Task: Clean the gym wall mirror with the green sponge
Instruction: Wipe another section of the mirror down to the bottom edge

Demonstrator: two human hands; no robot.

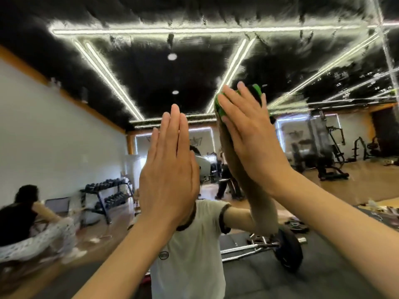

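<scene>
Two bare hands are raised flat against the wall mirror (64,126), seen from the head camera. Left hand (169,169): fingers straight and pressed together, palm toward the glass, holding nothing; whether the palm actually touches the surface cannot be told. Right hand (248,134): higher than the left and to its right, fingers straight and slightly spread, pressing the green sponge (220,105) flat to the mirror. Sponge lies under the right fingers and palm; green shows only past the fingertips and along the edge facing the left hand, and a second green patch above the fingertips appears to be its reflection. The hands are near each other but apart. Mirror surface above both hands looks smeared and streaky, with the reflected ceiling light strips (151,31) ragged at their edges. Directly behind and below the left hand the glass reflects the person's own pale T-shirt (190,255) with dark trim; the face is hidden by that hand. Below the right forearm: a reflected barbell (287,249) lying on dark floor mats. Far left of the left hand: a seated person (23,216) in a dark top, blurred, and a dumbbell rack (108,195) beside the white wall. Right of the right hand: reflected exercise machines (328,152) standing on a wooden floor.
</scene>
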